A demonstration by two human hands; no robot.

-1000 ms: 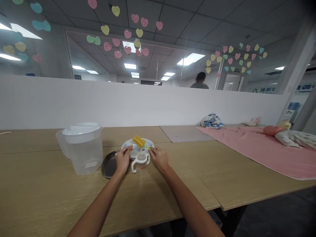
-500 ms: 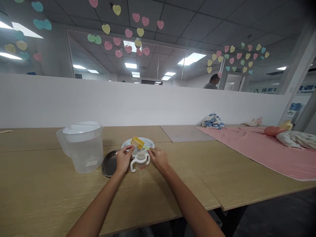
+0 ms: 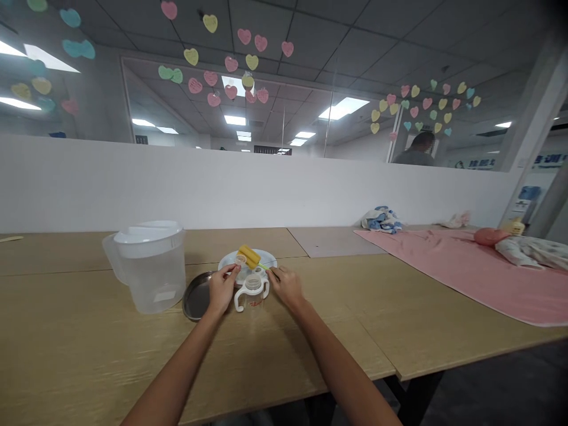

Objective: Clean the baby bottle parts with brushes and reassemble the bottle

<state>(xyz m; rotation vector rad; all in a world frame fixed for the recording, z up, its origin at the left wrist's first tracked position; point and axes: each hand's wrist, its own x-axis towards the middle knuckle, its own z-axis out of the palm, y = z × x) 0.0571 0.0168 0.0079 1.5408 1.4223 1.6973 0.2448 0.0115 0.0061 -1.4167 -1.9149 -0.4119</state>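
Pinching a small clear ring (image 3: 240, 260) between the fingers of the left hand (image 3: 223, 288), the person holds it by the yellow sponge brush (image 3: 249, 255) above the white plate (image 3: 269, 258); whether the two touch cannot be told. The right hand (image 3: 286, 287) has its fingers closed on the brush's thin green handle (image 3: 263, 267). Half a second ago the ring overlapped more of the sponge; now it sits at the sponge's left edge. Both hands have barely shifted, and the two-handled bottle (image 3: 253, 284) stands upright between them on the counter (image 3: 310, 337), as before. Behind the glass, another person (image 3: 416, 155) has moved farther right.
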